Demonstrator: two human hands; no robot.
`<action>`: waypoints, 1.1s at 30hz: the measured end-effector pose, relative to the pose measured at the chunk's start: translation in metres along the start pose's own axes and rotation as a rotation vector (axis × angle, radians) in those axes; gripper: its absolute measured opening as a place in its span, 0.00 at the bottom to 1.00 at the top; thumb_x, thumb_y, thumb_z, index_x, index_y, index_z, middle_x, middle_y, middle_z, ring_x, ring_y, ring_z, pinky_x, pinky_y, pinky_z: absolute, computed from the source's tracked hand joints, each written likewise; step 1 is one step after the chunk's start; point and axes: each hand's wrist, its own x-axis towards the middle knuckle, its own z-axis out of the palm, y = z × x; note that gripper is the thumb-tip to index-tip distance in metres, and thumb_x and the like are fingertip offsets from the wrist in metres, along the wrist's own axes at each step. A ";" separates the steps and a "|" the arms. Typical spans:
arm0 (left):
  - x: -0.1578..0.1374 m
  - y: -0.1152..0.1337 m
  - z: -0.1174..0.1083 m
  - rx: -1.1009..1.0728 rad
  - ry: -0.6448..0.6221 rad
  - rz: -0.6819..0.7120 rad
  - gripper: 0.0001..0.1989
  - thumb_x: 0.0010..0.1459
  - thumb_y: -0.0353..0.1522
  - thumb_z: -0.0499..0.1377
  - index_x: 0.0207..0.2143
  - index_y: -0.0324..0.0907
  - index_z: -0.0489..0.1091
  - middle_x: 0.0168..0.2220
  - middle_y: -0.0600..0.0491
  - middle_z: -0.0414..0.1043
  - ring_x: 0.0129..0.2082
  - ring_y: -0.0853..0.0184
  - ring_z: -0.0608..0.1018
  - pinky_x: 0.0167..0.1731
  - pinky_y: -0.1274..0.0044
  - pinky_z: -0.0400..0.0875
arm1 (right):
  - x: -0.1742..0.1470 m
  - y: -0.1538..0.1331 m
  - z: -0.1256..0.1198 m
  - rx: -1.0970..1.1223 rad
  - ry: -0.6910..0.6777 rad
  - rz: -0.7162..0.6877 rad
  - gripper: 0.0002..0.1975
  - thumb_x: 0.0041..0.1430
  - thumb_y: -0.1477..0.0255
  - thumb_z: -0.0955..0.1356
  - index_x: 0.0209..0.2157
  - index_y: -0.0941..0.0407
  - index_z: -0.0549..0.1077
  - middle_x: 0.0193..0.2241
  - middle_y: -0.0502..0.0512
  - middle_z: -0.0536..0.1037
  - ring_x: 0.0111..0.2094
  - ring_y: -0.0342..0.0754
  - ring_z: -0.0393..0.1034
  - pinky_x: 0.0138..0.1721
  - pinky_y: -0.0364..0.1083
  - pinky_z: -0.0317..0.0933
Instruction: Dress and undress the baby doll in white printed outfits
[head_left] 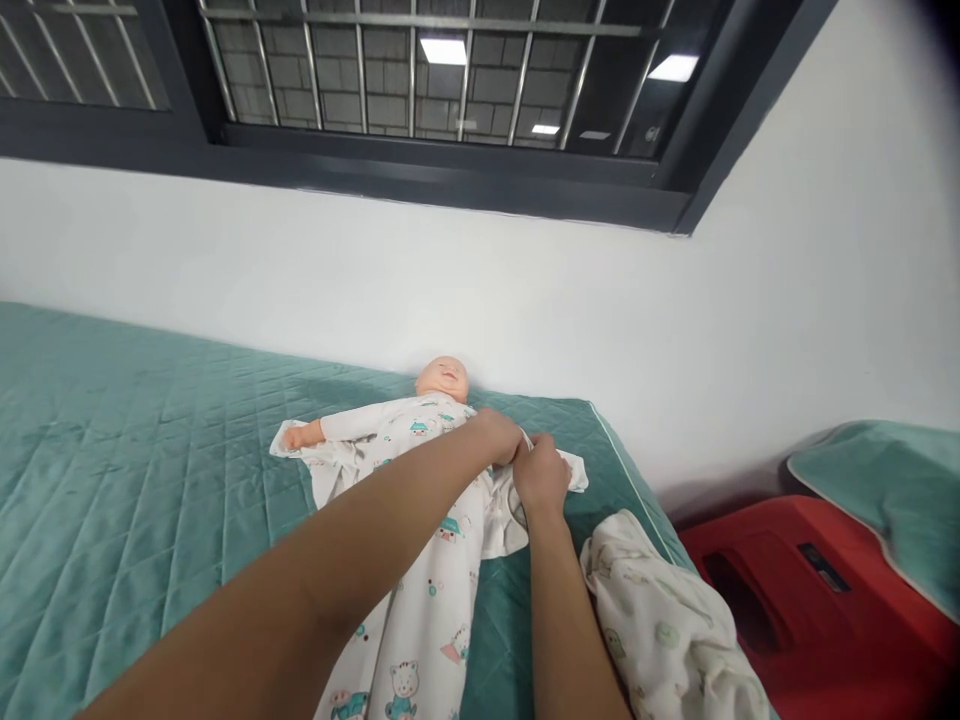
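A baby doll (pixel 442 378) lies on its back, its head close to the wall. White clothing with small animal prints (pixel 405 600) covers its body and runs toward me. On the doll's other side, one doll arm (pixel 304 435) stretches out in a plain white sleeve, over loose white cloth. My left hand (pixel 499 437) reaches across the doll with fingers closed on the white sleeve (pixel 576 472) on the right side. Right beside it, my right hand (pixel 541 475) also pinches this sleeve. The doll's arm on that side is hidden by my hands and the cloth.
A green quilted mattress (pixel 150 480) lies under the doll, against a white wall (pixel 300 270). A crumpled printed white cloth (pixel 667 620) rests near the right edge. Beyond stands a red plastic stool (pixel 817 600) with green fabric (pixel 892 490) partly over it. Above is a barred window (pixel 420 170).
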 end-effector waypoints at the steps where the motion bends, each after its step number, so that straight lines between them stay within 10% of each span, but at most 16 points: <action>1: 0.002 -0.002 0.002 -0.001 0.014 0.004 0.12 0.58 0.33 0.62 0.44 0.38 0.72 0.48 0.47 0.74 0.48 0.60 0.75 0.49 0.63 0.70 | 0.000 0.000 0.000 -0.003 -0.004 0.001 0.17 0.66 0.65 0.57 0.42 0.59 0.71 0.40 0.65 0.80 0.47 0.57 0.72 0.53 0.53 0.50; 19: -0.001 -0.015 0.000 0.050 0.145 0.042 0.18 0.50 0.29 0.64 0.45 0.49 0.74 0.47 0.47 0.77 0.46 0.55 0.78 0.45 0.66 0.71 | 0.004 0.004 -0.004 0.072 -0.008 0.038 0.17 0.65 0.64 0.59 0.45 0.60 0.70 0.39 0.67 0.79 0.44 0.60 0.74 0.42 0.50 0.58; 33: -0.017 -0.046 -0.017 -0.006 0.204 0.015 0.15 0.49 0.27 0.63 0.42 0.39 0.75 0.43 0.40 0.77 0.41 0.51 0.78 0.41 0.65 0.70 | 0.019 0.021 0.006 0.371 0.091 0.099 0.19 0.60 0.66 0.61 0.48 0.63 0.70 0.48 0.68 0.76 0.50 0.56 0.69 0.46 0.46 0.59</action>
